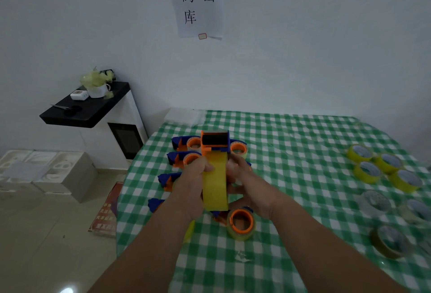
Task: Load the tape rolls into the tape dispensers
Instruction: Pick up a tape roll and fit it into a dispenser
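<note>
I observe a yellow tape roll (pixel 215 182) held edge-on above the table, its broad yellow band facing the camera. It sits in an orange and blue tape dispenser (pixel 214 142), whose head with a dark roller projects above the roll. My left hand (pixel 194 182) grips the roll's left side, fingers curled round it, thumb on the band. My right hand (pixel 245 182) holds the right side, fingers curled behind the roll; the exact contact there is hidden.

Beneath and behind the hands, loaded dispensers (pixel 186 144) lie on the table in a loose group, blue handles to the left, orange hubs showing inside clear tape. One further loaded dispenser (pixel 241 222) lies just below the right wrist.

The table (pixel 291 143) carries a green and white checked cloth. At its right side, well apart from the hands, I note a cluster of yellow tape rolls (pixel 382 168), then clear rolls (pixel 377 201) nearer the camera, and a brown roll (pixel 389 241) nearest.

To the left stands a white cabinet with a black shelf (pixel 86 108) bearing a white cup (pixel 98 91). A paper notice (pixel 198 1) hangs on the wall.
</note>
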